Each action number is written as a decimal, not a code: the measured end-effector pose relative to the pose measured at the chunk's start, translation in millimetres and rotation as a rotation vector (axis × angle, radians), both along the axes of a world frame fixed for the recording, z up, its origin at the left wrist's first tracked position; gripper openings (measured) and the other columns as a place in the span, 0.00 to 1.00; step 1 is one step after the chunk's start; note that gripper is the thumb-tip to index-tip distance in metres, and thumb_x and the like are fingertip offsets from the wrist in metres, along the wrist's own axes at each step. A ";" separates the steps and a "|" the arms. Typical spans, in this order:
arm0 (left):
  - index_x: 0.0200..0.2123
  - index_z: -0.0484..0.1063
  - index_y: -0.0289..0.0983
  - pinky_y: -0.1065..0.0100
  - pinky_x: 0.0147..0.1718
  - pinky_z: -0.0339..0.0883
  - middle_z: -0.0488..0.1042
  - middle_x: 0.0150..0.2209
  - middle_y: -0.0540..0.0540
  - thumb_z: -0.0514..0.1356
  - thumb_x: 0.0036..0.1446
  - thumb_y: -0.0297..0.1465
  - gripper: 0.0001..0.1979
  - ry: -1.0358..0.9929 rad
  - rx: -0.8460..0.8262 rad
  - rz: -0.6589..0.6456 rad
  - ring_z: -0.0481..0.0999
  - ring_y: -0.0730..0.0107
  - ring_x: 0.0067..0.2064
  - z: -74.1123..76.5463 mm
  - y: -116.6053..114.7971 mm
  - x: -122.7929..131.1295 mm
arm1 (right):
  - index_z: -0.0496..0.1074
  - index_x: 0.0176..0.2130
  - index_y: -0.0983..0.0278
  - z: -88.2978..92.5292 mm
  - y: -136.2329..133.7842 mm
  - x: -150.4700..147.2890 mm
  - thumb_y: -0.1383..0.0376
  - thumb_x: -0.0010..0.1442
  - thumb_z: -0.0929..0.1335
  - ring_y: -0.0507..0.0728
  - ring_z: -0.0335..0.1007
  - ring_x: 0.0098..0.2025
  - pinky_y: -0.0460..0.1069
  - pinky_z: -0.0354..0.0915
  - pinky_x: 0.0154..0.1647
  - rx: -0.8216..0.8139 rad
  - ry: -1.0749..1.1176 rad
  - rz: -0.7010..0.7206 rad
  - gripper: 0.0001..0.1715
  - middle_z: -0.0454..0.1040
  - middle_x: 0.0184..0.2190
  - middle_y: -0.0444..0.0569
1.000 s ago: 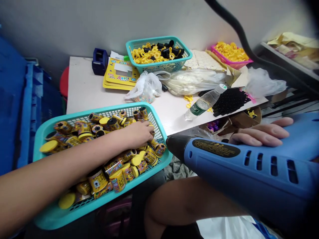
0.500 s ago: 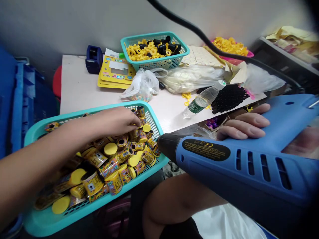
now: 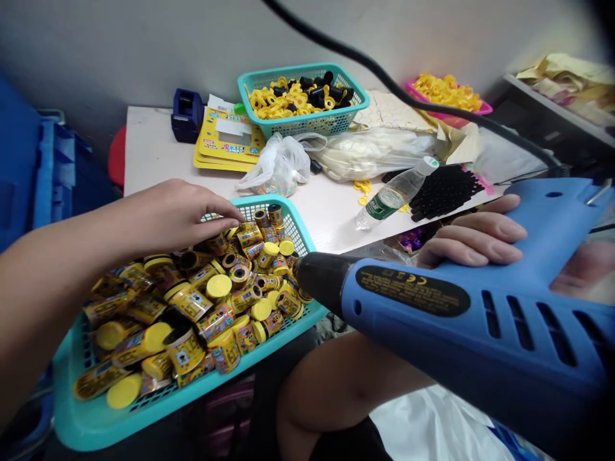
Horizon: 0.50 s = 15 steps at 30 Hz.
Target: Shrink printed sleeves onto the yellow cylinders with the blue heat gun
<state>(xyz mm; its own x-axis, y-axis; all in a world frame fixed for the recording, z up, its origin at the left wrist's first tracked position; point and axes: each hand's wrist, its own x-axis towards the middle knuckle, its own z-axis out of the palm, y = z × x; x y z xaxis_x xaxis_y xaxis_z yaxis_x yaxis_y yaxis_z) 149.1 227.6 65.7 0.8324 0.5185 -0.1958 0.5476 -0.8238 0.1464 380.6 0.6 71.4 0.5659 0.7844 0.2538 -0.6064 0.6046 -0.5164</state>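
A blue heat gun (image 3: 413,333) with a black nozzle is held in my right hand (image 3: 480,237), fingers wrapped over its handle. Its nozzle points left at the right rim of a turquoise basket (image 3: 307,314). Small yellow printed tubs (image 3: 187,301), many with yellow lids, lie jumbled on their sides and upright inside that basket. Over its far part reaches my left hand (image 3: 187,214), palm down. The bent index finger and thumb of that hand are apart along most of their length, fingertips close to a tub (image 3: 250,234); I see nothing held between them.
On the white table (image 3: 327,221) stand another turquoise basket (image 3: 355,109) of yellow and black parts, a tape dispenser (image 3: 186,115), yellow cards (image 3: 225,141), plastic bags (image 3: 283,163) and a tilted water bottle (image 3: 394,195). A black cord (image 3: 365,61) crosses above. Blue crates (image 3: 57,173) stand left.
My left hand has drawn back to the left and up, uncovering several tubs. The heat gun stays in my right hand, its nozzle slightly further left. The view has shifted a little.
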 end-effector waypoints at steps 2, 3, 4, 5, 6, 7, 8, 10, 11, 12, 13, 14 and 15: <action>0.46 0.78 0.40 0.72 0.39 0.62 0.79 0.43 0.49 0.51 0.60 0.39 0.19 0.017 0.013 0.020 0.75 0.70 0.41 -0.1 2.4 -1.6 | 0.61 0.45 0.63 -0.6 -0.2 6.7 0.59 0.46 0.76 0.43 0.71 0.29 0.39 0.73 0.34 0.027 -0.052 0.067 0.31 0.71 0.30 0.36; 0.46 0.77 0.40 0.71 0.40 0.62 0.79 0.44 0.48 0.51 0.60 0.39 0.19 0.024 0.028 0.034 0.75 0.69 0.42 -0.6 3.6 -2.2 | 0.62 0.43 0.63 -1.1 -0.5 9.6 0.59 0.44 0.77 0.43 0.70 0.28 0.39 0.73 0.33 0.006 -0.076 0.063 0.32 0.71 0.29 0.35; 0.46 0.77 0.39 0.70 0.41 0.62 0.79 0.44 0.47 0.51 0.60 0.39 0.20 0.028 0.044 0.048 0.75 0.68 0.43 -1.7 4.6 -2.6 | 0.62 0.42 0.63 -1.5 -0.5 11.4 0.58 0.43 0.78 0.43 0.70 0.27 0.39 0.72 0.32 -0.021 -0.092 0.050 0.32 0.70 0.28 0.35; 0.46 0.77 0.39 0.70 0.41 0.62 0.79 0.45 0.47 0.51 0.60 0.39 0.20 0.030 0.055 0.054 0.74 0.67 0.43 -3.4 5.3 -2.7 | 0.63 0.42 0.63 -1.4 -0.4 11.5 0.56 0.42 0.78 0.42 0.68 0.25 0.39 0.71 0.30 -0.060 -0.100 0.029 0.33 0.69 0.27 0.35; 0.46 0.77 0.38 0.69 0.42 0.62 0.79 0.45 0.46 0.50 0.60 0.40 0.21 0.024 0.057 0.043 0.74 0.66 0.44 -5.9 5.6 -2.3 | 0.65 0.43 0.63 -0.8 0.1 9.9 0.54 0.41 0.78 0.42 0.66 0.23 0.39 0.70 0.26 -0.106 -0.104 -0.006 0.34 0.68 0.26 0.35; 0.46 0.77 0.38 0.68 0.43 0.62 0.79 0.45 0.46 0.50 0.60 0.40 0.21 0.009 0.046 0.015 0.74 0.66 0.44 -9.0 5.4 -1.5 | 0.66 0.44 0.63 0.5 0.6 6.9 0.52 0.40 0.78 0.42 0.63 0.22 0.40 0.68 0.23 -0.165 -0.104 -0.046 0.36 0.66 0.25 0.36; 0.46 0.77 0.38 0.67 0.44 0.63 0.79 0.45 0.45 0.49 0.60 0.40 0.21 -0.010 0.024 -0.029 0.74 0.65 0.45 -12.6 4.9 -0.4 | 0.67 0.44 0.63 2.6 1.2 3.0 0.50 0.39 0.78 0.42 0.59 0.20 0.41 0.66 0.21 -0.224 -0.105 -0.080 0.37 0.64 0.24 0.36; 0.45 0.77 0.40 0.64 0.46 0.63 0.78 0.45 0.44 0.49 0.60 0.41 0.21 -0.043 -0.037 -0.128 0.74 0.63 0.45 -20.1 3.2 2.4 | 0.68 0.45 0.62 7.9 2.0 -4.5 0.50 0.37 0.78 0.42 0.56 0.19 0.41 0.64 0.20 -0.276 -0.086 -0.082 0.39 0.63 0.24 0.36; 0.44 0.78 0.40 0.63 0.47 0.64 0.78 0.45 0.43 0.48 0.60 0.41 0.21 -0.052 -0.060 -0.163 0.74 0.62 0.45 -23.1 2.5 3.5 | 0.67 0.45 0.62 10.5 2.1 -7.0 0.52 0.37 0.79 0.42 0.57 0.20 0.40 0.65 0.21 -0.278 -0.064 -0.040 0.39 0.64 0.25 0.36; 0.44 0.78 0.41 0.62 0.47 0.64 0.78 0.44 0.43 0.49 0.60 0.41 0.21 -0.054 -0.070 -0.179 0.75 0.61 0.45 -25.3 2.0 4.2 | 0.66 0.45 0.63 12.7 2.1 -8.1 0.55 0.38 0.79 0.41 0.60 0.22 0.39 0.66 0.23 -0.269 -0.040 0.024 0.38 0.65 0.25 0.35; 0.43 0.78 0.41 0.61 0.47 0.64 0.78 0.44 0.43 0.49 0.59 0.41 0.21 -0.055 -0.066 -0.179 0.75 0.60 0.45 -26.6 1.8 4.4 | 0.65 0.45 0.63 13.9 2.3 -7.8 0.58 0.38 0.79 0.41 0.63 0.23 0.38 0.67 0.26 -0.255 -0.015 0.094 0.37 0.66 0.26 0.35; 0.44 0.78 0.40 0.61 0.48 0.64 0.78 0.44 0.42 0.48 0.60 0.41 0.21 -0.058 -0.052 -0.168 0.74 0.61 0.45 -27.0 2.1 4.2 | 0.64 0.45 0.64 14.1 2.9 -6.6 0.60 0.39 0.79 0.42 0.65 0.25 0.38 0.68 0.28 -0.239 0.006 0.153 0.37 0.68 0.27 0.35; 0.44 0.77 0.39 0.61 0.49 0.64 0.78 0.44 0.42 0.48 0.60 0.40 0.21 -0.066 -0.030 -0.153 0.74 0.62 0.46 -26.8 2.9 3.7 | 0.63 0.45 0.64 13.1 4.2 -4.7 0.61 0.41 0.79 0.42 0.67 0.26 0.38 0.69 0.30 -0.221 0.019 0.191 0.36 0.69 0.28 0.35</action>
